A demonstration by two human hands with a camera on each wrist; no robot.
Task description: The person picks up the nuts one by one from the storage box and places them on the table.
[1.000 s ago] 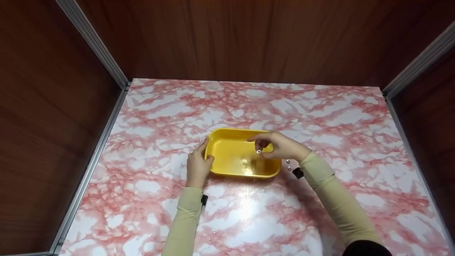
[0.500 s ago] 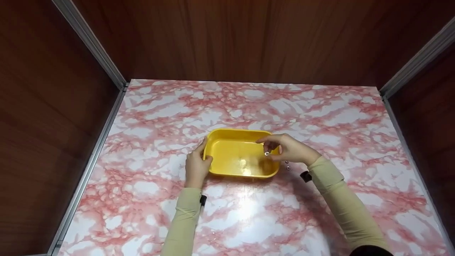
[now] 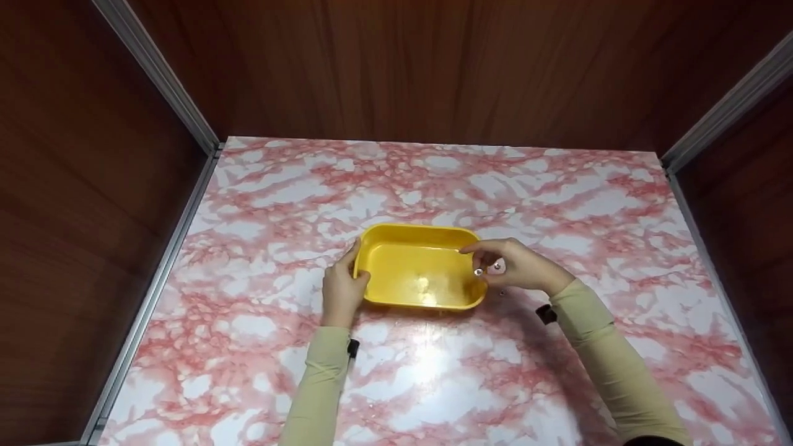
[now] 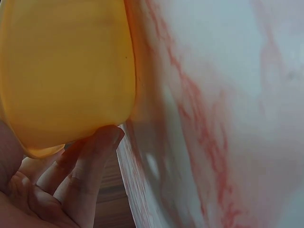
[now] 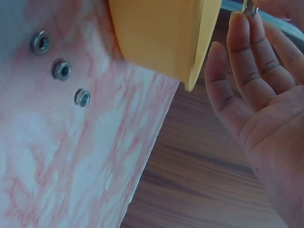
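A yellow plastic tub (image 3: pixel 421 272) stands on the table. My left hand (image 3: pixel 342 288) grips its left end, thumb over the rim and fingers outside; in the left wrist view, fingers (image 4: pixel 88 166) bear against the tub's outer wall. Between thumb and fingertips my right hand (image 3: pixel 523 267) pinches a small metal nut (image 3: pixel 478 272) over the tub's right end. That nut (image 5: pixel 250 9) shows at the top edge of the right wrist view. Three flanged nuts lie in a row on the table beside the tub: one nut (image 5: pixel 41 42), a middle nut (image 5: pixel 61 70) and another nut (image 5: pixel 82 98).
The table (image 3: pixel 427 384) has a red and white marbled top. Dark wood panels enclose it at the back (image 3: pixel 433 74), left (image 3: pixel 93 217) and right (image 3: pixel 743 161), with grey metal strips (image 3: pixel 167 80) at the corners.
My right hand has moved to the right and slightly nearer, from over the tub's inside to its right end, the nut still pinched. My left hand stays on the tub.
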